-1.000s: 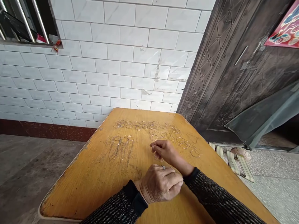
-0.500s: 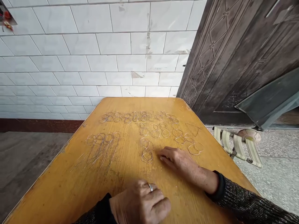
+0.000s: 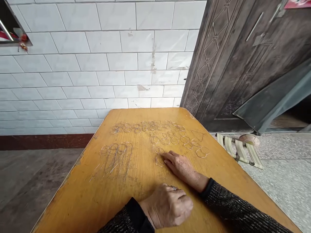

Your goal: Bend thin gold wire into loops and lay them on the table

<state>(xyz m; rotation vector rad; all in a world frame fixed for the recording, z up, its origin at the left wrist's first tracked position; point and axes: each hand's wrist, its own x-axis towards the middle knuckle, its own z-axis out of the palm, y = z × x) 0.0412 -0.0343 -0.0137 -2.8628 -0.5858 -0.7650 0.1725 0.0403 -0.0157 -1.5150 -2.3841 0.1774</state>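
Note:
On the wooden table [image 3: 80,200] lie several thin copper-coloured wires bent into figure-eight loops. My right hand [image 3: 181,166] lies low on the tabletop, fingers stretched out, their tips at the right edge of the nearest wire figure-eight [image 3: 156,160]. Whether they pinch the wire cannot be seen. Close to me, my left hand [image 3: 170,205], with a ring on one finger, is curled into a fist; its palm side is hidden and nothing sticks out. To the left lies a group of looped wires with long straight tails [image 3: 114,149].
Rows of looped wires [image 3: 127,127] lie along the far part of the table, and a triangular bent wire [image 3: 199,135] at right. A white tiled wall [image 3: 116,77] stands behind. A dark door [image 3: 233,64] and a strapped folding stool [image 3: 240,150] are at right.
My right fingertips have come over the edge of the nearest wire figure-eight. My left fist has shifted right, nearer my right forearm. The view has tilted up slightly.

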